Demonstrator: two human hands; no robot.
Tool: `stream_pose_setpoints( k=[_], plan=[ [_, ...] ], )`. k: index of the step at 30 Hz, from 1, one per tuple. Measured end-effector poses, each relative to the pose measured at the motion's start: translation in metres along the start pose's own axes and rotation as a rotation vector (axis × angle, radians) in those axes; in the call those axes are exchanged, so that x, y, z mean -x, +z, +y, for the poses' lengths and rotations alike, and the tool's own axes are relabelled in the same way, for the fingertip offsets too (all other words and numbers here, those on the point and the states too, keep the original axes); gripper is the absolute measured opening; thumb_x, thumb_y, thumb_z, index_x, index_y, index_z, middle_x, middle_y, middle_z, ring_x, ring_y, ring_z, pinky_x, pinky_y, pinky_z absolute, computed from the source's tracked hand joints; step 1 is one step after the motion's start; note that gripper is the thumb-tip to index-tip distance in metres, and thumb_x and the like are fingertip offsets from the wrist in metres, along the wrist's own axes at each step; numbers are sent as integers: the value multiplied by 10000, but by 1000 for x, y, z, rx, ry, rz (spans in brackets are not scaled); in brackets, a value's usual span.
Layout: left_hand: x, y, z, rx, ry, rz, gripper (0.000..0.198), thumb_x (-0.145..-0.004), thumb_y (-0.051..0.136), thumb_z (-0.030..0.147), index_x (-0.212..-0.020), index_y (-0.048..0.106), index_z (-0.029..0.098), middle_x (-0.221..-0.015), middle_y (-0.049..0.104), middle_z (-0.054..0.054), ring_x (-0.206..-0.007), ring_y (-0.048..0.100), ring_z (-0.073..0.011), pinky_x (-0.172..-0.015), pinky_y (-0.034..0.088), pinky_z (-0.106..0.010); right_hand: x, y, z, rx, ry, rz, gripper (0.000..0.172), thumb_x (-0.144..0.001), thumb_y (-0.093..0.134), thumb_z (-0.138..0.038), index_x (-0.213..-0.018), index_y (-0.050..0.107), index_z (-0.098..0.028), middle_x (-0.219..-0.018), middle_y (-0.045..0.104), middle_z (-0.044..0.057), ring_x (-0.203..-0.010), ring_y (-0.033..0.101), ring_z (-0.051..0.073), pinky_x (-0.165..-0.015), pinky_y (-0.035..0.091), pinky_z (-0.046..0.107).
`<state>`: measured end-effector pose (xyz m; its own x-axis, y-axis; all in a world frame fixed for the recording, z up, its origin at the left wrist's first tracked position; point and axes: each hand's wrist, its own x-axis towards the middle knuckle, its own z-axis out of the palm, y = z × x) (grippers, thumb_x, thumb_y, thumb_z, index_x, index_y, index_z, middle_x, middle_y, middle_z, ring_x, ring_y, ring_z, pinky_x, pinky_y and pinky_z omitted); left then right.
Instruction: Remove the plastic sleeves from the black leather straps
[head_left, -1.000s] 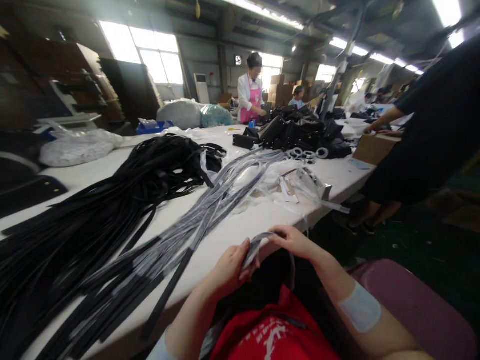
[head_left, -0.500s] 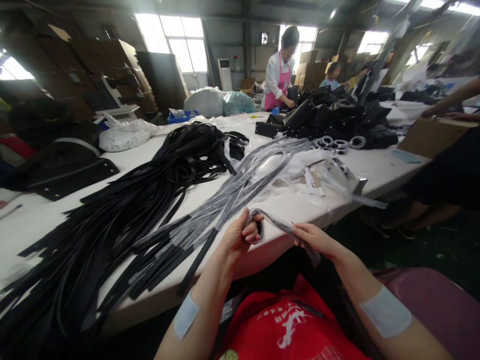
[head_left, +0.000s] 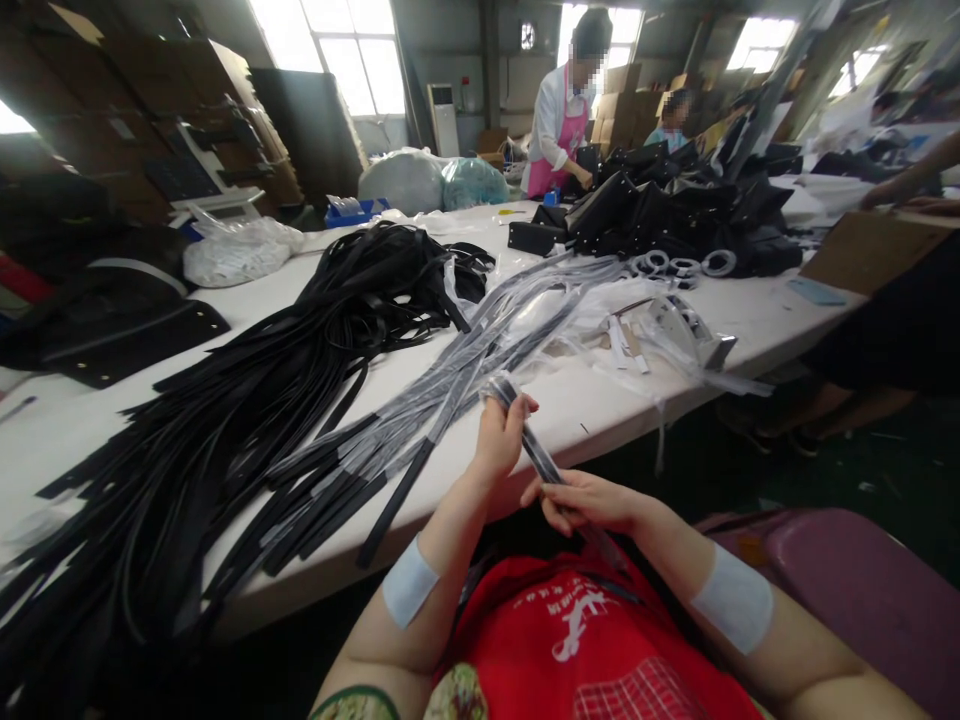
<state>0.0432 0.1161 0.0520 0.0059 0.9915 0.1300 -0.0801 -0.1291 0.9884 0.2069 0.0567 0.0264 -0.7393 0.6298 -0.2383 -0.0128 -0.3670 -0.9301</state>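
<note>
A dark strap in clear plastic wrap [head_left: 538, 452] runs between my hands at the table's front edge. My left hand [head_left: 504, 432] is closed on its coiled upper end. Lower and to the right, my right hand [head_left: 574, 500] pinches the same strap, whose tail hangs toward the red apron. Plastic-wrapped straps with bare dark ends [head_left: 450, 385] lie just beyond and left of my left hand. Farther left spreads a large heap of black straps [head_left: 300, 350].
Loose clear plastic and a tape dispenser [head_left: 694, 335] lie on the white table [head_left: 757, 335] at right. Behind are wrapped rings [head_left: 718, 263] and black bags [head_left: 645, 215]. A person in a pink apron [head_left: 559, 130] stands across the table; another person's arm holds cardboard at right.
My left hand has turned upright and moved up, holding the coiled end higher. My right hand has moved left and down, closer to my left. The view has tilted slightly downward.
</note>
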Motion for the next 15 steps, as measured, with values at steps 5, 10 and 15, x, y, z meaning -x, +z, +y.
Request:
stream_pose_setpoints(
  k=[5, 10, 15],
  plan=[
    [20, 4, -16, -748, 203, -229, 314, -879, 546, 438, -852, 636, 138, -794, 612, -129, -862, 596, -304, -820, 407, -392, 6, -9, -23, -281, -156, 133, 352, -867, 604, -509, -882, 682, -167, -432, 364, -109, -374, 229, 43, -533, 396, 252],
    [24, -7, -3, -1127, 188, -381, 558, -871, 402, 662, -786, 644, 167, -750, 662, -147, -741, 620, -293, -699, 399, -369, 14, -33, -14, -144, -128, 259, 372, -787, 669, -545, -827, 628, -177, -460, 427, -109, -358, 320, 43, -562, 438, 276],
    [21, -20, 4, -1064, 17, -539, 587, -771, 506, 737, -612, 651, 190, -569, 619, -71, -503, 504, -176, -557, 320, -309, 25, -47, -1, 488, -7, 270, 377, -870, 566, -534, -933, 644, -170, -801, 688, 44, -671, 621, 158, -652, 487, 298]
  ],
)
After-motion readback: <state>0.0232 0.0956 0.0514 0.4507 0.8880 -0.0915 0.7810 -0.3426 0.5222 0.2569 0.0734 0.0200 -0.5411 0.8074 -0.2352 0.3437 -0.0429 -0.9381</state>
